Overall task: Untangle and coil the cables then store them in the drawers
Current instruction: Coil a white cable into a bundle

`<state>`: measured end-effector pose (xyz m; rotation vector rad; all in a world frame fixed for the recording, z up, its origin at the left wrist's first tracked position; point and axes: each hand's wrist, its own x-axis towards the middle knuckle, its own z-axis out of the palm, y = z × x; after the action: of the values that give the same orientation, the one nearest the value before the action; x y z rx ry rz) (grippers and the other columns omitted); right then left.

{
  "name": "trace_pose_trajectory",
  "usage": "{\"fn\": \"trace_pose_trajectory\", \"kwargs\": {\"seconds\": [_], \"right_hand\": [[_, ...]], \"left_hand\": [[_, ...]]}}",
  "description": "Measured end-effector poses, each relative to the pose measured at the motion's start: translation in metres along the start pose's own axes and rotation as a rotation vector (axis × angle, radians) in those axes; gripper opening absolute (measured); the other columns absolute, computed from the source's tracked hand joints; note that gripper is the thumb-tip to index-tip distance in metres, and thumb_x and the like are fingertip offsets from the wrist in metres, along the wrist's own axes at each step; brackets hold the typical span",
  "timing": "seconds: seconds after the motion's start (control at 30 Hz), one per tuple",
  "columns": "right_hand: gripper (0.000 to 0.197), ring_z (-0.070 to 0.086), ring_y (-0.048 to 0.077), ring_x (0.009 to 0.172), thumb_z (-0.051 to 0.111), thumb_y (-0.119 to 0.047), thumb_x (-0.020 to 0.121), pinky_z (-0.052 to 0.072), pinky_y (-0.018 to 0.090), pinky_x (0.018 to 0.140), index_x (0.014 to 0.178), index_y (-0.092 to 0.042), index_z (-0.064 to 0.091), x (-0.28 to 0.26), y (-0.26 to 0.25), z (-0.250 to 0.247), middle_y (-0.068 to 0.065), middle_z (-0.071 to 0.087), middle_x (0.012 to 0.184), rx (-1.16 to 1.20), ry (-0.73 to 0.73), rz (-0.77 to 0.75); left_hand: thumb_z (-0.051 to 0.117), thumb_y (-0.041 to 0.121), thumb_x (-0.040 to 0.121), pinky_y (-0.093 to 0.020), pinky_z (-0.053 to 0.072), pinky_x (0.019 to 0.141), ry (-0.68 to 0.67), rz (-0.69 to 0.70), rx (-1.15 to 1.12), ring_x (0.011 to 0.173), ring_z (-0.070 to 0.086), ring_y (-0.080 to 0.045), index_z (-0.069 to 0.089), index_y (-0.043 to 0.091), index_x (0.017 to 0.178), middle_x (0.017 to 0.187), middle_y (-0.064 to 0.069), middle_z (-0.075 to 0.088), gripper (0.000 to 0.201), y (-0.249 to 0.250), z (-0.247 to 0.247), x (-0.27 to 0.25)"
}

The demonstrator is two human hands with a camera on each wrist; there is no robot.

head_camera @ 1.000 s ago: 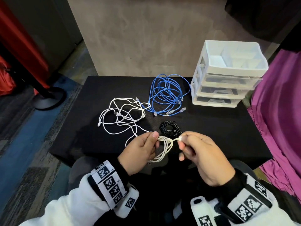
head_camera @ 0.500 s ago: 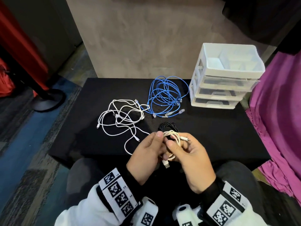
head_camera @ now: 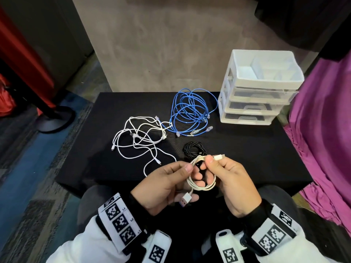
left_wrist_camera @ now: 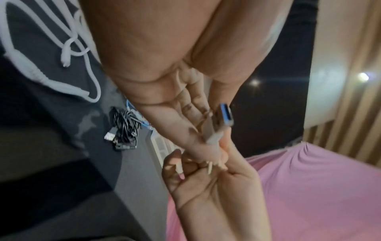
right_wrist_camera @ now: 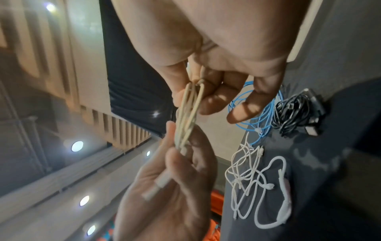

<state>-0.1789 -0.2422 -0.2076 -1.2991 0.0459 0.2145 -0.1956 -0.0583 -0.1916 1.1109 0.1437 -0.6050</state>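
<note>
A short cream-white cable is coiled into a small loop held between both hands above the table's front edge. My left hand pinches the loop's left side with thumb and fingers. The cable's USB plug, with a blue insert, lies against the left palm. My right hand pinches the loop's top, and the small connector sticks out past its thumb. On the table lie a black coiled cable, a loose white tangle and a blue cable bundle.
A white three-drawer unit with an open tray top stands at the back right of the black table; its drawers are closed. Purple cloth hangs to the right. A stand base sits on the floor to the left.
The hands came together, wound the white cable's last length into the loop, then eased slightly apart. The USB plug now hangs at the left palm and the small connector shows past the right thumb.
</note>
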Motion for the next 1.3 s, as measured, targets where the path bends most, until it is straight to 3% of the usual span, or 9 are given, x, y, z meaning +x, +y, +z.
{"fn": "trace_pose_trajectory", "kwargs": {"seconds": [0.13, 0.33, 0.5, 0.63, 0.77, 0.9, 1.0, 1.13, 1.3], "right_hand": [[0.036, 0.046, 0.025, 0.061, 0.07, -0.042, 0.093, 0.04, 0.041, 0.069, 0.079, -0.01, 0.072, 0.006, 0.003, -0.002, 0.012, 0.052, 0.058, -0.127, 0.033, -0.055], [0.029, 0.038, 0.007, 0.05, 0.064, -0.033, 0.1, 0.034, 0.03, 0.058, 0.076, -0.015, 0.067, 0.009, 0.005, -0.001, -0.012, 0.043, 0.05, -0.405, -0.022, -0.131], [0.029, 0.039, 0.007, 0.053, 0.064, -0.03, 0.101, 0.034, 0.029, 0.056, 0.075, -0.017, 0.067, 0.012, -0.002, -0.001, -0.011, 0.042, 0.054, -0.518, -0.085, -0.183], [0.027, 0.041, 0.004, 0.055, 0.066, -0.028, 0.099, 0.037, 0.023, 0.058, 0.075, -0.016, 0.067, 0.01, -0.004, -0.002, -0.011, 0.045, 0.056, -0.572, -0.095, -0.213], [0.03, 0.043, 0.004, 0.054, 0.065, -0.032, 0.099, 0.038, 0.022, 0.058, 0.074, -0.017, 0.067, 0.01, 0.0, 0.003, -0.009, 0.049, 0.056, -0.576, -0.047, -0.2], [0.036, 0.053, 0.006, 0.062, 0.063, -0.035, 0.101, 0.046, 0.032, 0.066, 0.071, -0.015, 0.066, 0.012, 0.008, 0.008, -0.002, 0.063, 0.063, -0.487, 0.017, -0.153], [0.041, 0.047, 0.014, 0.062, 0.064, -0.043, 0.098, 0.042, 0.041, 0.063, 0.067, -0.016, 0.06, 0.009, 0.02, 0.014, 0.0, 0.055, 0.062, -0.407, 0.024, -0.074], [0.044, 0.044, 0.01, 0.055, 0.065, -0.032, 0.1, 0.039, 0.029, 0.056, 0.059, -0.022, 0.058, 0.007, 0.022, 0.019, -0.005, 0.051, 0.056, -0.296, 0.079, -0.02], [0.048, 0.049, 0.011, 0.049, 0.065, -0.03, 0.1, 0.041, 0.026, 0.051, 0.053, -0.023, 0.059, 0.005, 0.018, 0.022, -0.002, 0.057, 0.052, -0.248, 0.144, 0.005]], "left_hand": [[0.068, 0.024, 0.094, -0.036, 0.058, 0.069, -0.012, -0.037, -0.046, 0.077, 0.067, -0.024, 0.069, 0.009, 0.107, 0.099, -0.021, 0.058, 0.02, -0.006, -0.004, -0.002], [0.07, 0.021, 0.089, -0.025, 0.06, 0.065, 0.005, -0.068, 0.045, 0.071, 0.067, -0.014, 0.064, 0.011, 0.094, 0.083, -0.011, 0.063, 0.013, -0.008, -0.004, -0.004], [0.069, 0.019, 0.091, -0.023, 0.059, 0.061, -0.077, -0.07, 0.07, 0.07, 0.064, -0.012, 0.061, 0.011, 0.095, 0.081, -0.007, 0.065, 0.012, -0.004, -0.005, -0.007], [0.067, 0.016, 0.093, -0.02, 0.053, 0.05, -0.026, -0.101, 0.078, 0.06, 0.062, -0.011, 0.056, 0.008, 0.098, 0.074, -0.003, 0.059, 0.015, -0.004, -0.005, -0.007], [0.075, 0.017, 0.089, -0.021, 0.06, 0.058, -0.087, -0.134, -0.192, 0.068, 0.069, -0.01, 0.062, 0.006, 0.102, 0.077, -0.006, 0.064, 0.021, -0.007, -0.003, -0.014], [0.091, 0.005, 0.07, -0.027, 0.063, 0.071, -0.151, -0.032, -0.505, 0.084, 0.075, -0.015, 0.069, 0.002, 0.122, 0.092, -0.013, 0.07, 0.056, -0.025, 0.003, -0.02], [0.088, -0.001, 0.07, -0.026, 0.063, 0.067, -0.07, 0.033, -0.54, 0.082, 0.075, -0.016, 0.069, 0.003, 0.122, 0.089, -0.013, 0.068, 0.056, -0.035, 0.017, -0.018], [0.071, -0.002, 0.082, -0.02, 0.059, 0.056, 0.067, 0.097, -0.387, 0.071, 0.074, -0.014, 0.06, -0.002, 0.116, 0.075, -0.008, 0.068, 0.036, -0.032, 0.029, -0.014], [0.078, 0.003, 0.076, -0.021, 0.059, 0.057, 0.162, 0.148, -0.236, 0.07, 0.072, -0.018, 0.061, -0.003, 0.112, 0.076, -0.004, 0.057, 0.04, -0.036, 0.029, -0.008]]}}
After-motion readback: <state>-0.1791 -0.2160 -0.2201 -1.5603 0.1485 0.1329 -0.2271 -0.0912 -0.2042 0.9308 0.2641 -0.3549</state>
